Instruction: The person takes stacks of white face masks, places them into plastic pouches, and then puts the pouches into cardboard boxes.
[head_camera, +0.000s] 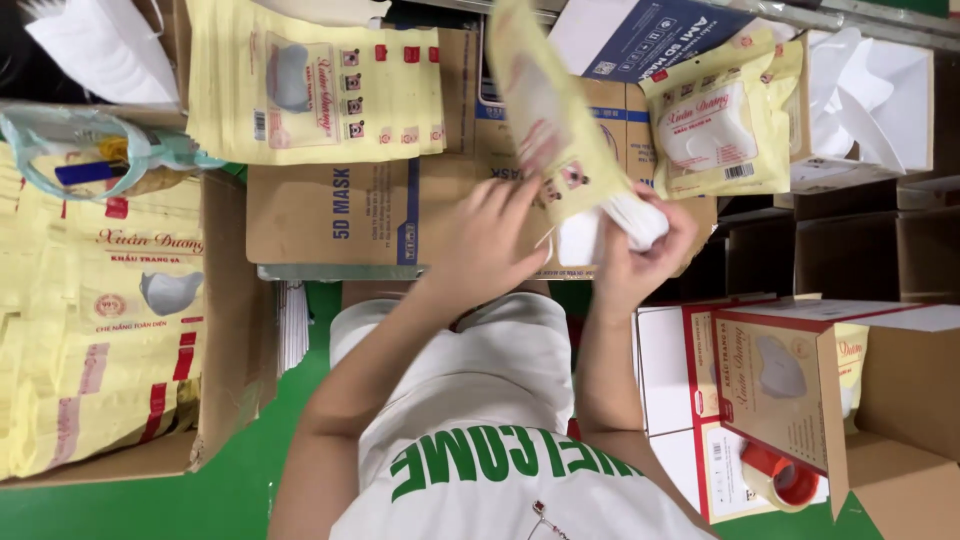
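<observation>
- Head view: your right hand (640, 250) has its grip closed round a stack of white masks (625, 222), half inside the yellow pouch (545, 120) that your left hand (490, 240) pinches at the mouth.
- If the pouch mouth folds, the masks may snag or spill.
- Beyond the pouch lies a flat cardboard carton (340, 215); right of the pouch sits a filled pouch (720, 125); nothing blocks your hands.

pouch (545, 120) between both hands, stack of pouches (315, 85) to its left, tape roll (782, 478) seemingly on boxes at right.
</observation>
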